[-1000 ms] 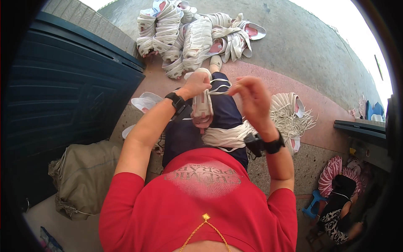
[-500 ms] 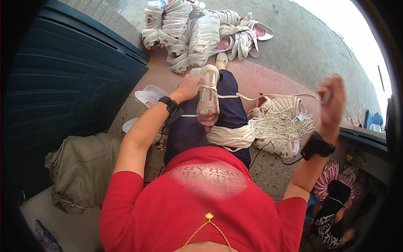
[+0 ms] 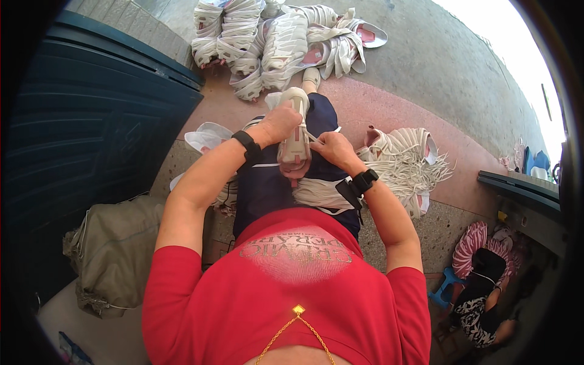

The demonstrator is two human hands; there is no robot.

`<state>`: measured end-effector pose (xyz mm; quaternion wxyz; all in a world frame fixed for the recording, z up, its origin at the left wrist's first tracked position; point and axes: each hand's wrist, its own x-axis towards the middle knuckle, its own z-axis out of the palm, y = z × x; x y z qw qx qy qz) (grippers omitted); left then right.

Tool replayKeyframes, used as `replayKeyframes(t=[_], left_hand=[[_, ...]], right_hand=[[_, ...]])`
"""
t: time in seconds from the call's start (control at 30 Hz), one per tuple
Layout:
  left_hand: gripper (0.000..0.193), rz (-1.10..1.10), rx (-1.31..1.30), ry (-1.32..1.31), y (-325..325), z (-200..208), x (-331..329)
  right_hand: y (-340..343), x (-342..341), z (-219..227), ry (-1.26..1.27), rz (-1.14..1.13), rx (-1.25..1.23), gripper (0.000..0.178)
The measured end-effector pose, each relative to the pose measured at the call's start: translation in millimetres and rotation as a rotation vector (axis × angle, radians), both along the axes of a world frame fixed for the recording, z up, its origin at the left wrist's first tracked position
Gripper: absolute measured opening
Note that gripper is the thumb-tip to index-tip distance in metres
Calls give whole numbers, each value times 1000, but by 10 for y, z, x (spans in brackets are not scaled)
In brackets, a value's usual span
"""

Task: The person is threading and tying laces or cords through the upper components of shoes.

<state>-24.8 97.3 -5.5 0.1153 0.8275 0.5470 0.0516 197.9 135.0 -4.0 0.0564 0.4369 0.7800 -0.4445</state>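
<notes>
A pale beige shoe upper with pink trim [image 3: 294,153] lies lengthwise over my lap, toe end away from me. Closed around its left side near the far end is my left hand [image 3: 283,121]; its fingertips are partly hidden. My right hand [image 3: 336,149], just right of the shoe, pinches a white shoelace [image 3: 311,137] that runs short and taut to the shoe. Across my right thigh lies a bundle of white laces [image 3: 317,193], partly covered by my right wrist.
Stacked laced shoes [image 3: 285,45] lie on the floor ahead. More shoe uppers [image 3: 398,143] with loose laces sit at my right, and white-lined ones [image 3: 207,136] at my left. A dark blue door [image 3: 103,115] and an olive sack [image 3: 121,249] flank my left; another person [image 3: 483,298] is at lower right.
My right hand has come in from far out on the right to beside the shoe, and the long stretched lace is now short. My left hand has shifted onto the shoe's upper side.
</notes>
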Motion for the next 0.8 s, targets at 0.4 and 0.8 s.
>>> replayKeyframes(t=[0.4,0.8], left_hand=[[33,366,33,-271,-285,-132,-401],[31,468,-121,-531,-332,13,-375]], right_hand=[[-139,432,-73,97,250,416,33],[-305,-652,-63,95,-65,417,21]])
